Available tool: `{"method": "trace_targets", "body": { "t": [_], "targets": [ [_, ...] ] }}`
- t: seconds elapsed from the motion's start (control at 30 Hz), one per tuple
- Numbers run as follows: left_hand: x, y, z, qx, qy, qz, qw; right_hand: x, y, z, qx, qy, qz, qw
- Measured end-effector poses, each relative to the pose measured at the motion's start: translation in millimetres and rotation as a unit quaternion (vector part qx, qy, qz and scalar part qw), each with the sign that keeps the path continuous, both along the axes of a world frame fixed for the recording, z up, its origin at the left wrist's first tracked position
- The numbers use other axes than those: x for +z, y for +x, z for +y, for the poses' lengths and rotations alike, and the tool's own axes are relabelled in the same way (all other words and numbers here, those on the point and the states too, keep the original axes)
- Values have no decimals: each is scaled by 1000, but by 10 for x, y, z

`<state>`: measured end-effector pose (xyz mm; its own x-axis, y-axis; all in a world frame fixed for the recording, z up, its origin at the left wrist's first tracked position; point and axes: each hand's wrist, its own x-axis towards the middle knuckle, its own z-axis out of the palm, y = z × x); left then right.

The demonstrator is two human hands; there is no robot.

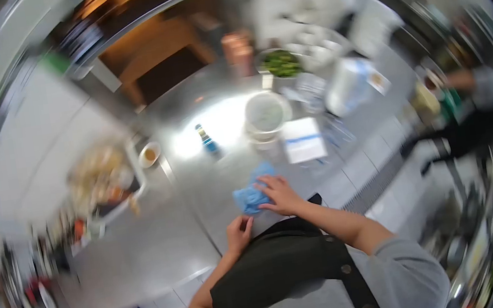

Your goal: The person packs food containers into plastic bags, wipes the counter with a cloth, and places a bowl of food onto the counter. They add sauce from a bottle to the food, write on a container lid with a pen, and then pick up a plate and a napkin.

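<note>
A crumpled blue cloth (pixel 247 201) lies on the steel counter (pixel 169 234), close to its front edge. My right hand (pixel 279 195) presses down on the cloth, fingers bent over its right side. Just below the cloth's lower corner is my left hand (pixel 240 233), its fingers curled in and a small gap between it and the cloth. I see nothing in the left hand. Farther up the counter lies a small blue item with a yellowish end (pixel 206 139), too blurred to name.
A white tub (pixel 266 116), a folded white cloth with a blue stripe (pixel 304 139) and a bowl of greens (pixel 281 63) stand to the right. At left are a small cup of brown sauce (pixel 149 155) and a blurred food tray (pixel 140 169). Another person (pixel 483 89) works at far right.
</note>
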<state>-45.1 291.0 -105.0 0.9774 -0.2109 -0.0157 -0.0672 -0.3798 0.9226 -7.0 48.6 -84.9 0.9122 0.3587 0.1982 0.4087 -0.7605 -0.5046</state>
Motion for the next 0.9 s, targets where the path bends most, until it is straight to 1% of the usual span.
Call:
{"method": "trace_targets", "body": {
  "t": [0.03, 0.1, 0.2, 0.3, 0.33, 0.4, 0.43, 0.47, 0.5, 0.53, 0.57, 0.6, 0.63, 0.67, 0.7, 0.73, 0.77, 0.8, 0.83, 0.87, 0.9],
  "targets": [
    [46, 11, -116, -59, 14, -32, 998, -93, -7, -26, -7, 33, -5, 999],
    [166, 49, -338, -164, 30, -97, 981, -102, -85, -69, -22, 89, -10, 996],
    [344, 104, -736, -252, 12, -147, 956, -15, -461, -198, -90, 165, -52, 981],
    [458, 83, -1196, -343, -72, -108, 930, 26, -994, -414, -183, 139, -71, 971],
    [528, 85, -1340, -375, -65, -115, 917, -27, -1183, -528, -220, 157, -66, 961],
    [650, 67, -1618, -428, -50, -130, 893, -149, -1608, -819, -315, 138, -24, 939],
    [668, 53, -1762, -451, -60, -135, 880, -260, -1858, -947, -380, 94, -1, 920],
    [693, 42, -1923, -472, -68, -139, 868, -512, -2094, -1124, -433, 82, 24, 897],
    [714, 29, -2089, -490, -76, -145, 856, -827, -2423, -1321, -480, 80, 111, 867],
    [731, 13, -2251, -507, -83, -143, 846, -1162, -2808, -1487, -526, 83, 189, 825],
    [746, -12, -2403, -523, -88, -141, 836, -1940, -3378, -1663, -553, 48, 283, 782],
    [761, -48, -2539, -537, -93, -139, 827, -2027, -3832, -1762, -641, 132, 337, 677],
    [781, -98, -2672, -553, -100, -122, 818, -2415, -4376, -1845, -675, 66, 410, 609],
    [812, -152, -2816, -568, -106, -107, 809, -2705, -4917, -1863, -728, 70, 425, 533],
    [849, -185, -2951, -583, -112, -93, 799, -3423, -5671, -1874, -675, -21, 448, 586],
    [897, -203, -3086, -600, -96, -94, 789, -2689, -5564, -1763, -819, 93, 399, 401],
    [904, -191, -3256, -615, -77, -64, 782, -2721, -5842, -1753, -777, 59, 454, 433],
    [901, -187, -3448, -628, -59, -31, 776, -2520, -5874, -1698, -759, 37, 435, 482],
    [886, -187, -3645, -639, -41, 4, 768, -2381, -5900, -1691, -733, 64, 461, 495],
    [755, -148, -3875, -635, -22, 20, 772, -2326, -5971, -1709, -704, 88, 489, 507],
    [685, -101, -4128, -613, -17, 13, 790, -2568, -6107, -1696, -701, 127, 485, 507]
  ]
}}
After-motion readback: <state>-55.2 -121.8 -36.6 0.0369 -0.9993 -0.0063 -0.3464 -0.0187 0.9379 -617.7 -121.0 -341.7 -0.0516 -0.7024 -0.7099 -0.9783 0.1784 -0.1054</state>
